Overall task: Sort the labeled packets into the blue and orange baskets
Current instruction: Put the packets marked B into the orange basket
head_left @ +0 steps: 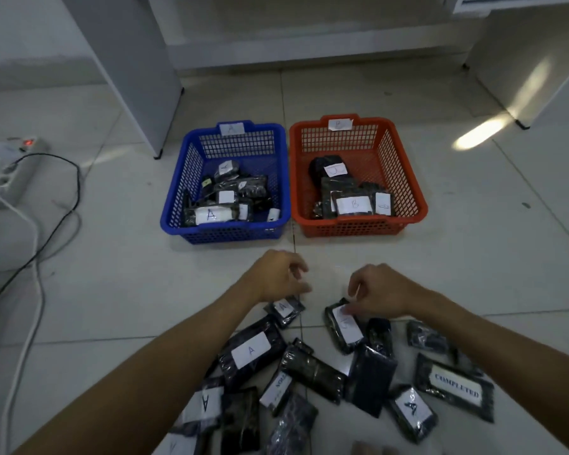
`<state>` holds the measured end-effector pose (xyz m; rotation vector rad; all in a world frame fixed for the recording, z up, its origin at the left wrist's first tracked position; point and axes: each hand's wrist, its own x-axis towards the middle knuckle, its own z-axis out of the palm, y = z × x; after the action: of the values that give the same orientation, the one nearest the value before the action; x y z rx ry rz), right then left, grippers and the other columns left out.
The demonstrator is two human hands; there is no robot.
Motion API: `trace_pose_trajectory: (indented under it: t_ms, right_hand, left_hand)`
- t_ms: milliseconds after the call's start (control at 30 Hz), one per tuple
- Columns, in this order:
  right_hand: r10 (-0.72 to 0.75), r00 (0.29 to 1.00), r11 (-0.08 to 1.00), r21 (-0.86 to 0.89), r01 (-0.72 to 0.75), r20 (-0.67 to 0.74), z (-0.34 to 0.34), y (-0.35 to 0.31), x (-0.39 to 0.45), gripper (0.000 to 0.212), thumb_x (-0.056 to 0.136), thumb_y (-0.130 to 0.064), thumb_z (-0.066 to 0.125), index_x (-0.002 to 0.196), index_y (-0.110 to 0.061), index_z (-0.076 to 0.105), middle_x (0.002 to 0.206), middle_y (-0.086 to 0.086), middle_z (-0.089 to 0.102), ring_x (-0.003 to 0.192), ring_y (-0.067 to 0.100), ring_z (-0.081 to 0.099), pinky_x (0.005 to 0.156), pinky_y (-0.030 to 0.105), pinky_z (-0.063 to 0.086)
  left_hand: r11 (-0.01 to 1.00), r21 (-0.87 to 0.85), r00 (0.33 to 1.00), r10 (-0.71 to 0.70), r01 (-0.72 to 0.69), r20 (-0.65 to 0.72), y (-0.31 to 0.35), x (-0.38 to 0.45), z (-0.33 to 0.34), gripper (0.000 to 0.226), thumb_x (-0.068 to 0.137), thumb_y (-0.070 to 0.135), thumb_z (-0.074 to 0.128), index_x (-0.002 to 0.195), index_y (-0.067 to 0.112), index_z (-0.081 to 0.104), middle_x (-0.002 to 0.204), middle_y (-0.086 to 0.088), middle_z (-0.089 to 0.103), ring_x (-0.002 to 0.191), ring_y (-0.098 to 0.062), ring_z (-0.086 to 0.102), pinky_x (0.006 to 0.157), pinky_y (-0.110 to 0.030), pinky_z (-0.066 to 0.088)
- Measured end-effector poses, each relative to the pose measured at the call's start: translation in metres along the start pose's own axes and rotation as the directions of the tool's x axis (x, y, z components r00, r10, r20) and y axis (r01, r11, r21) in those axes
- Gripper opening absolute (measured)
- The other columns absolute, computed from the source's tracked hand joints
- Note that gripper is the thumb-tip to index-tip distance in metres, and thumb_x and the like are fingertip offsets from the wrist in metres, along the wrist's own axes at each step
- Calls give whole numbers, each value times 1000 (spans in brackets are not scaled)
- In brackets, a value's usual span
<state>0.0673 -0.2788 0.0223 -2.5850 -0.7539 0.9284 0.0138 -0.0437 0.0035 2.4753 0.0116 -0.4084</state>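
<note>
The blue basket (225,229), tagged A, and the orange basket (358,228), tagged B, stand side by side on the floor, each holding several black packets. More labeled black packets lie in a loose pile (312,369) close to me. My left hand (276,277) hovers with loosely curled fingers just over a small packet labeled A (284,308); nothing shows between its fingers. My right hand (381,290) pinches the upper end of a packet labeled B (345,326) at the pile's far edge.
A power strip (17,169) with a red light and black and white cables (40,257) lie on the floor at the left. White furniture legs (158,93) stand behind the baskets. One packet (457,385) reads COMPLETED.
</note>
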Motion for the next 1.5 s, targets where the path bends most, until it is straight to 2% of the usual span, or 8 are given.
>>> trace_pose_trajectory:
  t_ms: [133,267,600,800,1167,1267,1367,1500]
  right_hand:
    - [100,994,990,-108,-95,39,29,-8,-2,43,69,-51,86,80,-25,54,83,-5,60,80,16,61,64,28,48]
    - [145,989,989,-23,-145,41,37,-7,2,40,67,-46,89,84,-14,71,83,0,73,76,15,69,71,35,60]
    - [106,994,858,508,-84,-15,24,6,11,27,74,-18,89,89,-8,69,76,3,76,73,18,74,73,36,60]
    - [-2,993,593,799,98,-121,-32,-4,11,22,86,-6,76,107,-11,74,98,12,78,89,31,75,71,39,62]
    - [30,960,762,628,159,-279,-115,-5,112,30,81,-11,84,109,-9,74,102,4,78,86,14,76,71,26,61]
    - [13,964,860,495,124,-264,-108,-7,136,28,81,-16,85,107,-11,79,101,2,78,85,12,75,73,29,63]
    - [-65,954,977,178,122,-294,-102,-10,143,23,80,-29,85,102,-24,82,100,-9,78,82,-2,64,69,7,44]
    - [-105,913,982,101,157,-394,-98,-9,149,36,76,-33,88,107,-18,79,106,-5,74,93,8,63,84,20,44]
  left_hand:
    - [969,199,974,-175,145,143,-27,-10,11,69,67,43,89,125,17,62,116,0,63,102,-16,58,85,-27,50]
    - [964,215,976,-187,159,116,-27,-17,16,60,66,37,90,117,15,67,116,-1,65,104,-18,61,86,-28,52]
    - [939,-301,985,-170,165,11,-26,-19,20,31,69,16,90,93,19,70,86,1,69,87,-15,68,67,-14,52]
    - [760,-649,986,-138,46,-93,-8,-10,-20,29,85,8,77,113,15,72,65,4,65,68,-17,69,72,-46,63]
    - [725,-688,961,-177,-19,-213,-10,20,-110,32,95,5,64,124,17,68,115,0,69,97,-14,71,73,-32,62]
    - [734,-679,954,-204,-1,-221,-20,21,-125,33,95,3,63,125,16,68,115,1,69,94,-15,72,73,-32,62]
    - [774,-632,945,-226,27,-236,-34,17,-144,33,93,2,66,124,13,70,110,-4,70,91,-17,74,73,-36,63]
    - [828,-551,926,-281,101,-252,-53,10,-176,28,88,1,71,115,9,73,97,-9,73,85,-23,75,72,-38,64]
